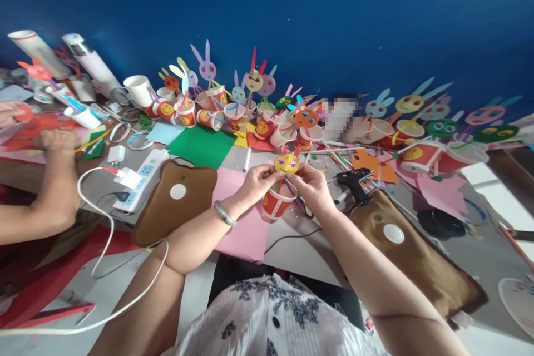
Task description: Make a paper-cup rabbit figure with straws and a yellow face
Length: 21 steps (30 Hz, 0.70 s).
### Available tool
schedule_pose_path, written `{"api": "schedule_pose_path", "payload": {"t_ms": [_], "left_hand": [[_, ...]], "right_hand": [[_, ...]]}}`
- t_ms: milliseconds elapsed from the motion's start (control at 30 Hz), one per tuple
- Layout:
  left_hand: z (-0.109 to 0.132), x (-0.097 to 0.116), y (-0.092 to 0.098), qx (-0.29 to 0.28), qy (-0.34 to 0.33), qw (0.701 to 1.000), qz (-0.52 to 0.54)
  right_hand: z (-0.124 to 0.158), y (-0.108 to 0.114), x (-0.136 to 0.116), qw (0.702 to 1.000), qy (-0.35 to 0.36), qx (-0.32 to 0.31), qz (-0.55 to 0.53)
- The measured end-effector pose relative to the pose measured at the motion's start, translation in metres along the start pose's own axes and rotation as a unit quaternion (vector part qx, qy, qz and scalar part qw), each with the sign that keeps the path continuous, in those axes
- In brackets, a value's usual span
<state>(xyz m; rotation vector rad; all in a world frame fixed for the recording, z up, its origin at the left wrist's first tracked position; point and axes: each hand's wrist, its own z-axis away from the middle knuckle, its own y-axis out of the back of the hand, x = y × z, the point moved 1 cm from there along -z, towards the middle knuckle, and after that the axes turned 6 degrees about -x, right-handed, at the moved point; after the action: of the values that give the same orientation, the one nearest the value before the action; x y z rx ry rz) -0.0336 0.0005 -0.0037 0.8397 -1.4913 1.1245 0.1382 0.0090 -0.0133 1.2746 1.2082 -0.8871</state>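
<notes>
A round yellow paper face (286,163) with drawn eyes, a smile and small red ears sits between my two hands. My left hand (262,182) pinches its left edge, and my right hand (311,184) pinches the right edge. Right below it stands a red and white paper cup (278,204), upright, with coloured strips rising from it behind my fingers. A sheet of pink paper (246,233) lies under my left wrist. Close to the right of my right hand is a black hot glue gun (354,182).
Several finished cup rabbits (207,68) line the blue wall. A white power strip (142,181) with cables and a brown cushion (177,200) lie left; another brown cushion (409,250) lies right. Green paper (202,146) is behind. A co-worker's arm (54,178) works at far left.
</notes>
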Motion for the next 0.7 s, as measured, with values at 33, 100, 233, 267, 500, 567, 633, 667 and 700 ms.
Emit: {"api": "schedule_pose_path", "payload": {"t_ms": [33, 100, 233, 267, 500, 567, 633, 667, 700], "left_hand": [[0.000, -0.001, 0.000, 0.004, -0.007, 1.000, 0.003], [-0.001, -0.003, 0.001, 0.016, -0.019, 1.000, 0.009], [-0.003, 0.000, 0.004, 0.053, -0.026, 0.998, 0.006], [-0.003, 0.001, 0.006, 0.062, -0.029, 0.998, 0.000], [-0.008, 0.012, 0.022, 0.122, -0.081, 0.988, -0.047], [-0.009, 0.017, 0.028, 0.144, -0.103, 0.982, -0.064], [-0.011, 0.023, 0.037, 0.171, -0.122, 0.975, -0.075], [-0.013, 0.026, 0.042, 0.188, -0.131, 0.970, -0.076], [-0.014, 0.028, 0.046, 0.207, -0.139, 0.966, -0.075]], "right_hand": [[0.000, 0.000, -0.001, 1.000, -0.001, -0.002, -0.004], [-0.001, 0.002, -0.002, 1.000, -0.004, -0.003, -0.014], [-0.004, 0.008, -0.008, 1.000, -0.014, 0.011, -0.024], [-0.005, 0.010, -0.009, 0.999, -0.014, 0.019, -0.023], [-0.011, 0.026, -0.010, 0.996, -0.001, 0.087, -0.023], [-0.012, 0.028, -0.008, 0.996, 0.002, 0.090, -0.026], [-0.013, 0.029, -0.006, 0.995, 0.009, 0.092, -0.026], [-0.013, 0.030, -0.005, 0.995, 0.013, 0.093, -0.025], [-0.013, 0.030, -0.004, 0.995, 0.015, 0.094, -0.022]]}}
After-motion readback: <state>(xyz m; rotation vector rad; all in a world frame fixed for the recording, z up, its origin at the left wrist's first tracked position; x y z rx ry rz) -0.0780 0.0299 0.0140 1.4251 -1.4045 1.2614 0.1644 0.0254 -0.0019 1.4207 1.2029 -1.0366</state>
